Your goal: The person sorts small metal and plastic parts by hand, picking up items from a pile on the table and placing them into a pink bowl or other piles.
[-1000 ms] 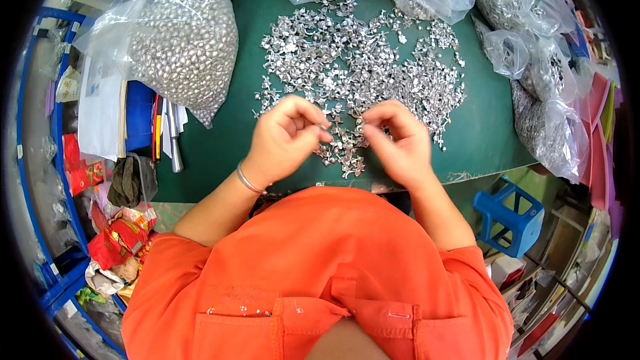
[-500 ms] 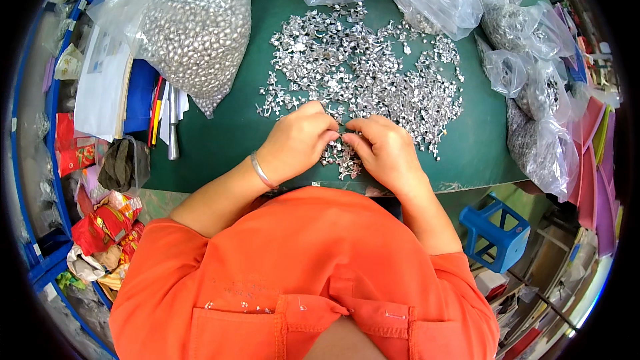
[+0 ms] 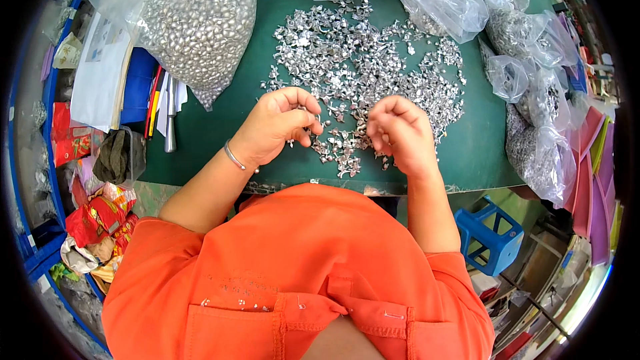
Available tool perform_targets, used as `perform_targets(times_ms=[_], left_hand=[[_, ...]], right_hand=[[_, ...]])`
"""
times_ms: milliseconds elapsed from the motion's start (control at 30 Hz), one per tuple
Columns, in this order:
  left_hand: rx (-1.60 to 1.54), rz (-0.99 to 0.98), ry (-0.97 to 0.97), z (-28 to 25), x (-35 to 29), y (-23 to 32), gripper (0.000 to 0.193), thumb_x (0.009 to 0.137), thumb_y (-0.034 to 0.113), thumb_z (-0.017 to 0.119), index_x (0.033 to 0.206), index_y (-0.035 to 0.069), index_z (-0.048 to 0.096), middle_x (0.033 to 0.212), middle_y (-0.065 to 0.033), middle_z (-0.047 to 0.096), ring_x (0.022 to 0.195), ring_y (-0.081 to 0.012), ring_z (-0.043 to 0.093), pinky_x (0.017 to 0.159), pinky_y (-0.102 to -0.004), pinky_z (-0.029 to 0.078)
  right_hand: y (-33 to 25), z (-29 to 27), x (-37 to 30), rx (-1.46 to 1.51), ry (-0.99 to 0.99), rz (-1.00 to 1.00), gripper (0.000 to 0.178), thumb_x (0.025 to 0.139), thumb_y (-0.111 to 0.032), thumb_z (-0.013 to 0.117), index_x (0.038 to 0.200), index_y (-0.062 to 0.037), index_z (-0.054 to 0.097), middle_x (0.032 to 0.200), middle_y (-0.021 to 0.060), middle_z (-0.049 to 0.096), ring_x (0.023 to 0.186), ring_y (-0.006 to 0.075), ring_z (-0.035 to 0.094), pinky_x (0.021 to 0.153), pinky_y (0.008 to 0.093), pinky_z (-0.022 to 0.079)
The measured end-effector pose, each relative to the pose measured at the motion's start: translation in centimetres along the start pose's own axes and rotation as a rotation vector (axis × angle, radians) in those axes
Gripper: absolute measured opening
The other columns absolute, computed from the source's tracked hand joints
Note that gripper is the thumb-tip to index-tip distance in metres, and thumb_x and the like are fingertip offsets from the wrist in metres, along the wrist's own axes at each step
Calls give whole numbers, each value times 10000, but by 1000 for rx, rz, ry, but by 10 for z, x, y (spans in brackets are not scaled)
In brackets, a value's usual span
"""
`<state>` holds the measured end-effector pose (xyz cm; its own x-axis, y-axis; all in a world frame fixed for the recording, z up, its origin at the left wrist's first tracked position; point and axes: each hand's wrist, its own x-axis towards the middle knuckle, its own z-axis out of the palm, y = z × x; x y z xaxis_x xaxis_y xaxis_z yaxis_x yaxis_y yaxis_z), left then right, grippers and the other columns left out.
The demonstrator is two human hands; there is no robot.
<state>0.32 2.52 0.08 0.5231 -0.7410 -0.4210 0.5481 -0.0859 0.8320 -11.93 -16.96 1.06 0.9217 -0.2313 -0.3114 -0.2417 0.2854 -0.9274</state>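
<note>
My left hand is raised over the near left part of a heap of small silver metal pieces, its fingers curled in toward the thumb. Small silver bits show beside its fingertips, but what it holds, if anything, I cannot make out. Apart from it, on the right, my right hand has its fingers bent toward the thumb, slightly blurred; any piece in them is too small to tell. Between the hands and nearer to me lies a smaller cluster of silver pieces on the green table.
A large clear bag of silver beads stands at the left, beside papers and pens. More bags of metal parts line the back and right. A blue stool stands below the table's right edge.
My hands were together above the small cluster, fingertips almost meeting. They have drawn apart, the left to the left and the right to the right, uncovering the pieces between them.
</note>
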Motion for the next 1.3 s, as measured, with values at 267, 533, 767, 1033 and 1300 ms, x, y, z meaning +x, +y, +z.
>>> perform_targets(times_ms=[267,533,767,1033,1300], left_hand=[[1084,655,43,23,5,-21,97,735,66,700,797,33,633,754,-101,527,672,-262,560,600,-337,462],[-129,102,-91,-4,0,0,56,789,-19,544,770,33,539,796,-87,576,656,-111,555,490,-226,422],[858,571,146,-4,20,2,98,749,30,662,841,30,629,708,-46,550,587,-152,532,525,-267,428],[1108,653,144,-1,23,-1,140,736,47,691,869,55,647,744,-80,553,642,-237,577,579,-331,461],[976,626,79,1,26,1,118,741,11,684,838,47,628,768,-66,543,689,-175,584,601,-296,461]], right_hand=[[16,32,11,-1275,139,-437,153,794,-161,605,706,-44,557,707,146,605,661,328,618,579,427,501],[3,-14,7,168,-109,30,125,824,-105,632,895,-4,655,707,-9,616,593,58,523,520,232,431],[4,22,20,-1116,30,-462,130,800,-146,630,871,-45,672,821,167,650,677,299,628,613,375,511],[-1,-11,19,-5,-92,-124,127,856,-113,610,895,4,638,651,-21,552,539,58,479,451,207,359],[-2,9,33,-883,108,-436,125,825,-125,630,917,-43,648,717,63,632,623,196,613,561,314,488]])
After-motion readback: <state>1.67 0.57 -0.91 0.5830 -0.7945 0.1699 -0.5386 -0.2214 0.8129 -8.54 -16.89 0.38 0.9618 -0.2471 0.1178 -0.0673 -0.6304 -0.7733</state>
